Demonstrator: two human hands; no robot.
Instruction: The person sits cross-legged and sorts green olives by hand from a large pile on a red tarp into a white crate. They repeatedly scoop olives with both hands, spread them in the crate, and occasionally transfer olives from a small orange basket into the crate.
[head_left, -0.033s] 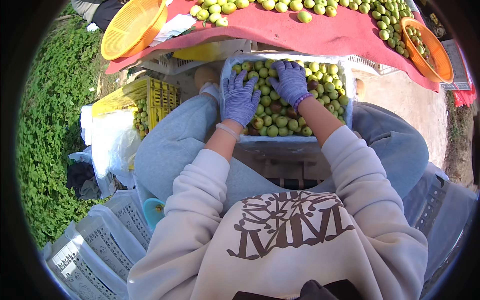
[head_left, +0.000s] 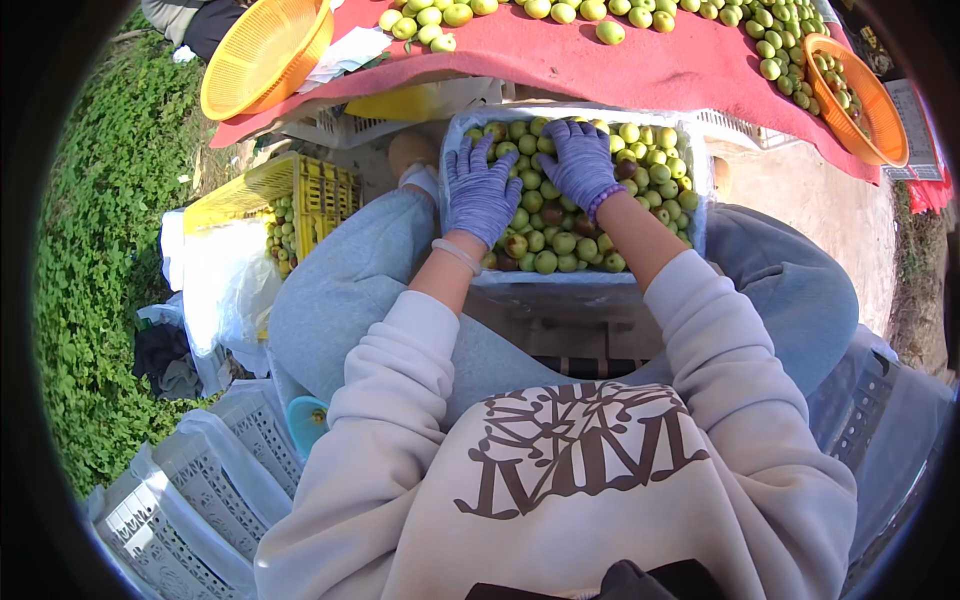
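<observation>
In front of me, between my knees, stands a pale crate (head_left: 585,292) lined with clear plastic film. Small round green fruits that look like jujubes (head_left: 563,243) fill it nearly to the rim; a few are reddish brown. Both my hands wear purple-grey knit gloves. My left hand (head_left: 480,190) lies palm down on the fruits near the crate's left wall, fingers spread. Farther right and a bit farther away, my right hand (head_left: 582,165) rests flat on the fruits with its fingers stretched out. Neither hand grips a fruit; what lies beneath the palms is hidden.
Beyond the crate, a red cloth (head_left: 640,80) bears many more green fruits. An orange basket (head_left: 268,55) sits at its left, and another orange basket (head_left: 872,118) with fruit at its right. A yellow crate (head_left: 330,200) stands left, with grey crates (head_left: 190,490) below it.
</observation>
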